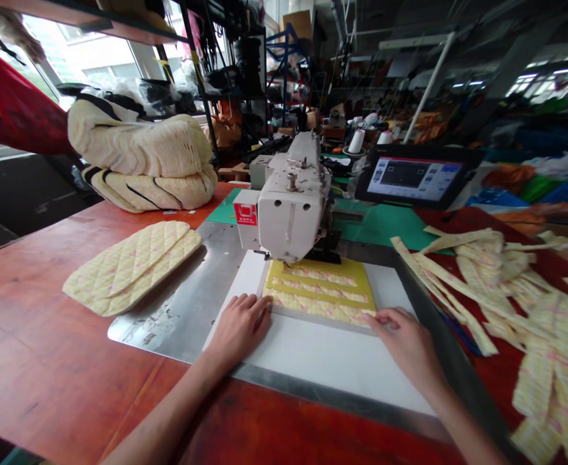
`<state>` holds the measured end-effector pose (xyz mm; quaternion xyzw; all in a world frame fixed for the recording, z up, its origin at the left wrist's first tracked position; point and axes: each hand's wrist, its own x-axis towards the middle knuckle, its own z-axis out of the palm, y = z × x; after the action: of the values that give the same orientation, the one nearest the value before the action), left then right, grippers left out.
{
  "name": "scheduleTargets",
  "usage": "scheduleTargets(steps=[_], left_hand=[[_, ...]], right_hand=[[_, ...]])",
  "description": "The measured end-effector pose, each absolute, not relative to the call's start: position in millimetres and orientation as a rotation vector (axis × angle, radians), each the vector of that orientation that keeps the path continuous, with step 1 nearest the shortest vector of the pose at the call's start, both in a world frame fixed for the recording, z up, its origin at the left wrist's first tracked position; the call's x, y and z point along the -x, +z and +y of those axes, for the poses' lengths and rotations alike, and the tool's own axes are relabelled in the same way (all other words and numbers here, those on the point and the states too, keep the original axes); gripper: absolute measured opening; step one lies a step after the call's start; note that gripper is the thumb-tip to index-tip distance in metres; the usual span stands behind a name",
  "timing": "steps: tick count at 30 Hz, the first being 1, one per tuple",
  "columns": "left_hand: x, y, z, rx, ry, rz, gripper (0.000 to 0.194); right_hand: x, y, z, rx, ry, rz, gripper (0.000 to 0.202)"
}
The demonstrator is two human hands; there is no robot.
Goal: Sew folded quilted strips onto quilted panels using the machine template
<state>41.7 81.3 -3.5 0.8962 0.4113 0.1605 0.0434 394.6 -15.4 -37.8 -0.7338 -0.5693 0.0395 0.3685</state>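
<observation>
A white sewing machine head (291, 219) stands over a yellow slotted template (320, 272) on a white plate (313, 352). Yellow patterned fabric (317, 306) shows through the template's slots and along its near edge. At the fabric's left corner lies my left hand (243, 326), its fingers bent and together at the edge; whether they pinch it is unclear. My right hand (405, 339) has its thumb and index finger closed on the fabric's right corner, the other fingers curled.
Quilted pieces (131, 268) lie at the left, with a tall bundled stack (143, 155) behind. A screen (412, 177) stands right of the machine. Loose fabric strips (497, 284) cover the table's right side. A red bag (17, 97) hangs at upper left.
</observation>
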Motion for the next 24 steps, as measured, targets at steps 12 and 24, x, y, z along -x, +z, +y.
scheduleTargets(steps=[12,24], left_hand=[[-41.4,-4.5,80.1,-2.776,0.545,1.243,0.030],[-35.7,-17.5,88.4,-2.797,0.793,1.110,0.028]], right_hand=[[-430.8,-23.0,-28.4,1.948,0.035,-1.462,0.044],[-523.2,11.1,-1.9,2.287,-0.401,-1.629,0.026]])
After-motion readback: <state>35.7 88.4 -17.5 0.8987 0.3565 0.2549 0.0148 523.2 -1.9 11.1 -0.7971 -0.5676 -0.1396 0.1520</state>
